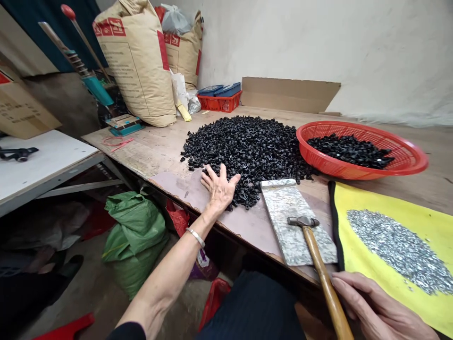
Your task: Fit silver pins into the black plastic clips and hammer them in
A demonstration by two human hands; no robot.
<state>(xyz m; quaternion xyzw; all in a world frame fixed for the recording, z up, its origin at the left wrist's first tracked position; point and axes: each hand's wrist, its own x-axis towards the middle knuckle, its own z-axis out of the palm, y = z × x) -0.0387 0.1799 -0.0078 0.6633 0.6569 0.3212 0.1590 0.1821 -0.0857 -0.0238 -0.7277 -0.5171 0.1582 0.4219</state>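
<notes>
My left hand (pixel 219 189) lies palm down with fingers spread, touching the near edge of a large heap of small black plastic parts (pixel 244 151) on the wooden table (pixel 141 148). My right hand (pixel 378 307) rests low at the right, its fingertips beside the wooden handle of a steel-headed hammer (pixel 313 241). The hammer's head lies on a speckled stone slab (pixel 293 222). A red plastic basket (pixel 361 151) holds more black parts. Small silver metal pieces (pixel 399 250) are spread on a yellow mat (pixel 364 212).
Tall paper sacks (pixel 136 61) stand at the table's far end, near a red crate (pixel 219 101) holding blue boxes. A green sack (pixel 134 236) sits on the floor below the near edge. A white table (pixel 42 165) stands to the left.
</notes>
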